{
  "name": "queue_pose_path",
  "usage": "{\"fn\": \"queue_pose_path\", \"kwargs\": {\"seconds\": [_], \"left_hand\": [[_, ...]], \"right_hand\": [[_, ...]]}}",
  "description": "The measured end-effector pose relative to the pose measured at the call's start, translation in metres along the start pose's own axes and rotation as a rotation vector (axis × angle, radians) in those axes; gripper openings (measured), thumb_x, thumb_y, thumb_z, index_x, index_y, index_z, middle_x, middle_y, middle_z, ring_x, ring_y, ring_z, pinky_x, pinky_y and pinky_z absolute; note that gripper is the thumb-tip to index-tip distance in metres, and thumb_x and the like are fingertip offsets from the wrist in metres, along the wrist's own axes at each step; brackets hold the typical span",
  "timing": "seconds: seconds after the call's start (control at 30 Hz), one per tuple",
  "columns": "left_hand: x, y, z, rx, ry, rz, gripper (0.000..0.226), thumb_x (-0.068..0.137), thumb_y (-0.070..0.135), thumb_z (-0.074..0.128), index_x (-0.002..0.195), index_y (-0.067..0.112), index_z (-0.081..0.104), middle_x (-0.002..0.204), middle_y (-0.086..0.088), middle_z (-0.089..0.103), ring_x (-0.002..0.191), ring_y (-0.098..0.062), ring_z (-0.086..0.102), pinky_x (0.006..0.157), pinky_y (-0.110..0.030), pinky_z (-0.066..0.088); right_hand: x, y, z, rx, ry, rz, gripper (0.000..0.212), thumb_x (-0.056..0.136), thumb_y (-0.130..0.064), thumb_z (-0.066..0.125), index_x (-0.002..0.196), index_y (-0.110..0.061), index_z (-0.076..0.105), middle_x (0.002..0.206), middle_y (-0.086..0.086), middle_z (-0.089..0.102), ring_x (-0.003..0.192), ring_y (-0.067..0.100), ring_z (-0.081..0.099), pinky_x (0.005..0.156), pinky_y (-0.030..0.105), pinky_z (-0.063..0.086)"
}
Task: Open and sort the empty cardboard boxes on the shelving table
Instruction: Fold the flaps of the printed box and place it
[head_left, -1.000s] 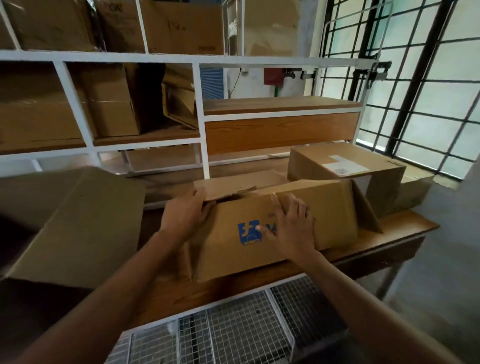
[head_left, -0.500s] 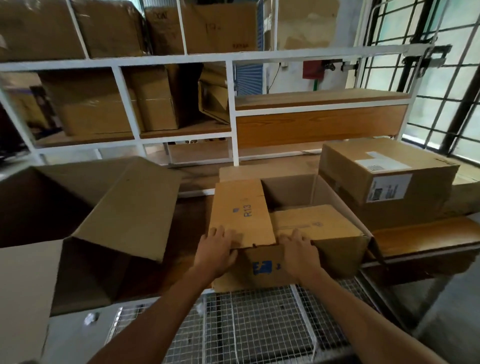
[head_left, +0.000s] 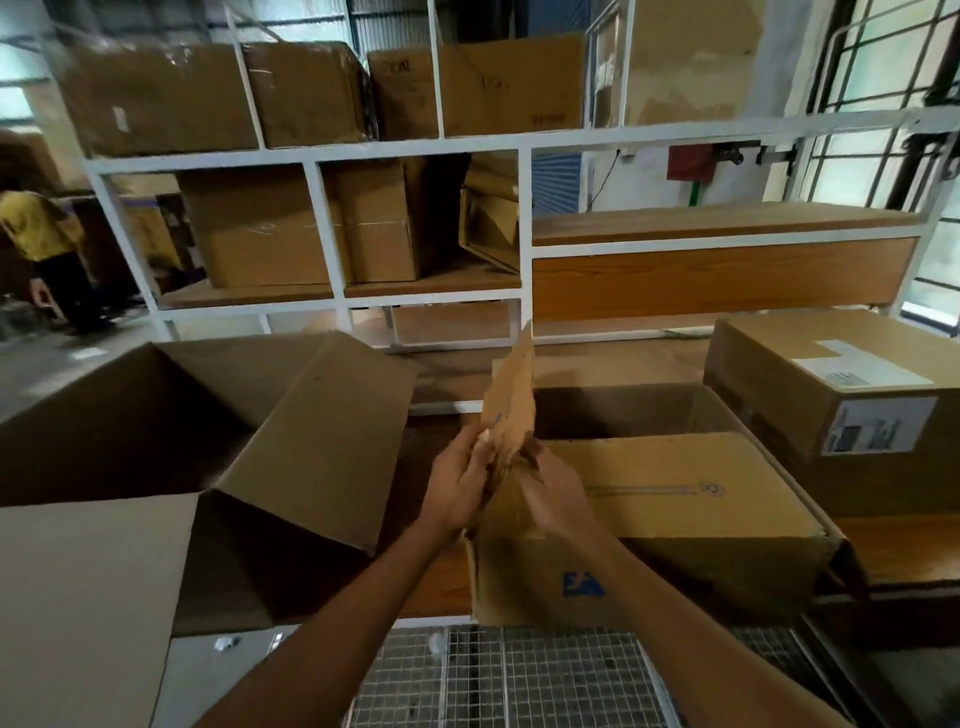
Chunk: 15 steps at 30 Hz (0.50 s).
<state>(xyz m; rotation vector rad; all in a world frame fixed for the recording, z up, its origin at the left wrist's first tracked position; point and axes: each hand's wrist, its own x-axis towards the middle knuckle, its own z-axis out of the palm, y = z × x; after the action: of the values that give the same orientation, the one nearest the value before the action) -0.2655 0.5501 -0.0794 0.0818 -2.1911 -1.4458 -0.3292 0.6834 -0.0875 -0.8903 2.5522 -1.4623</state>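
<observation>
Both hands pinching the upright left top flap (head_left: 511, 400) of the blue-logo cardboard box (head_left: 660, 525): left hand (head_left: 457, 483) outside, right hand (head_left: 553, 493) inside. Box sitting directly under the hands. Likely light, stiff, creasing easily; gripping near the fold line looks best.

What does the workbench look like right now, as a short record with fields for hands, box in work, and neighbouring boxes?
left hand: gripping the raised flap
right hand: on the same flap, lower edge
box in work: blue logo on front, one flap standing upright
left neighbour: large open box, flaps spread
right neighbour: labelled box, closed
</observation>
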Motion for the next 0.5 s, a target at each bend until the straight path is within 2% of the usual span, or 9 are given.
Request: {"fn": "queue_pose_path", "kwargs": {"seconds": [0.1, 0.2, 0.27, 0.37, 0.43, 0.5], "left_hand": [[0.022, 0.017, -0.030, -0.381, 0.066, -0.215, 0.056, 0.096, 0.056, 0.036, 0.118, 0.011, 0.061, 0.111, -0.011, 0.068, 0.102, -0.022, 0.068, 0.092, -0.039, 0.053], [0.041, 0.020, -0.065, -0.492, 0.093, -0.468, 0.043, 0.098, 0.056, 0.041, 0.116, 0.022, 0.061, 0.113, -0.006, 0.065, 0.106, -0.026, 0.062, 0.091, -0.040, 0.049], [0.050, 0.011, -0.088, -0.501, 0.154, -0.628, 0.030, 0.098, 0.042, 0.050, 0.110, 0.016, 0.060, 0.103, -0.009, 0.064, 0.097, -0.028, 0.060, 0.089, -0.039, 0.048], [0.057, -0.009, -0.120, -0.344, 0.178, -0.784, 0.010, 0.095, 0.010, 0.051, 0.104, 0.006, 0.054, 0.098, -0.014, 0.058, 0.083, -0.025, 0.056, 0.074, -0.036, 0.050], [0.057, -0.029, -0.137, -0.090, 0.134, -0.758, 0.017, 0.093, -0.001, 0.052, 0.108, 0.006, 0.056, 0.103, -0.014, 0.057, 0.081, -0.022, 0.055, 0.064, -0.031, 0.047], [0.053, -0.059, -0.149, 0.155, 0.031, -0.641, 0.032, 0.090, -0.003, 0.058, 0.119, 0.009, 0.057, 0.101, -0.011, 0.060, 0.091, -0.022, 0.057, 0.068, -0.026, 0.047]], "right_hand": [[0.018, -0.012, 0.028, -0.106, -0.143, -0.032, 0.030, 0.102, -0.041, 0.043, 0.130, -0.031, 0.048, 0.114, -0.009, 0.061, 0.103, 0.008, 0.061, 0.095, 0.036, 0.051], [0.029, -0.017, 0.050, -0.197, -0.267, -0.072, 0.053, 0.101, -0.056, 0.029, 0.148, -0.033, 0.029, 0.132, 0.001, 0.059, 0.113, 0.017, 0.060, 0.096, 0.037, 0.051], [0.034, -0.011, 0.065, -0.369, -0.281, -0.100, 0.061, 0.099, -0.063, 0.022, 0.154, -0.039, 0.012, 0.148, 0.004, 0.047, 0.128, 0.026, 0.050, 0.106, 0.043, 0.043], [0.038, 0.001, 0.084, -0.498, -0.329, -0.082, 0.066, 0.096, -0.069, 0.015, 0.154, -0.043, -0.003, 0.165, 0.006, 0.011, 0.148, 0.034, 0.020, 0.118, 0.050, 0.020], [0.038, 0.006, 0.089, -0.551, -0.365, -0.093, 0.068, 0.095, -0.070, 0.014, 0.155, -0.041, -0.002, 0.166, 0.006, 0.000, 0.150, 0.033, 0.010, 0.119, 0.051, 0.015], [0.038, 0.008, 0.090, -0.609, -0.383, -0.109, 0.069, 0.095, -0.070, 0.018, 0.155, -0.039, 0.003, 0.166, 0.006, -0.004, 0.151, 0.033, 0.007, 0.119, 0.052, 0.014]]}}
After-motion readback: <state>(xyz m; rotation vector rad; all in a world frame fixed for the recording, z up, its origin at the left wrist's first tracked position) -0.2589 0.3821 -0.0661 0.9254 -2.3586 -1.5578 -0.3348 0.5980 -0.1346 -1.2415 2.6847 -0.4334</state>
